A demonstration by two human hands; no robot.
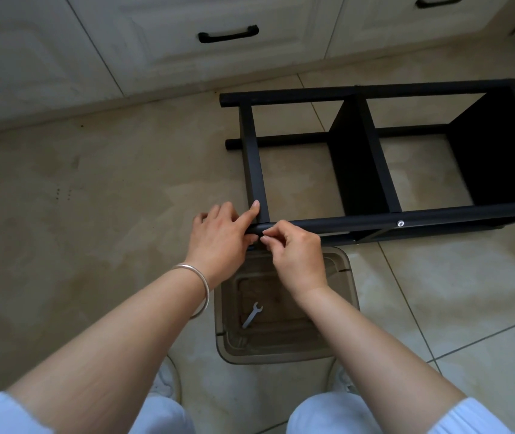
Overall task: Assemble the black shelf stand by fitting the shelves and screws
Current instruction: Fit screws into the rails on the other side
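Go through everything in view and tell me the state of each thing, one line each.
Black metal shelf stand: lying on its side on the tiled floor, partly assembled.
Silver screw: seated in the near tube.
Left hand: gripping the near tube's end.
Right hand: fingertips pinched at that tube.
Small silver wrench: lying unused in the clear plastic bin.

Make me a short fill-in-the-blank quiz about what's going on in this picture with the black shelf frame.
1. The black shelf stand lies on its side on the tiled ____.
2. A small metal ____ lies in the clear plastic container below the hands.
3. A silver bracelet is worn on the ____ wrist.
4. Both the left hand and the right hand work at the end of the frame's ____ pole.

Missing words: floor; wrench; left; nearest
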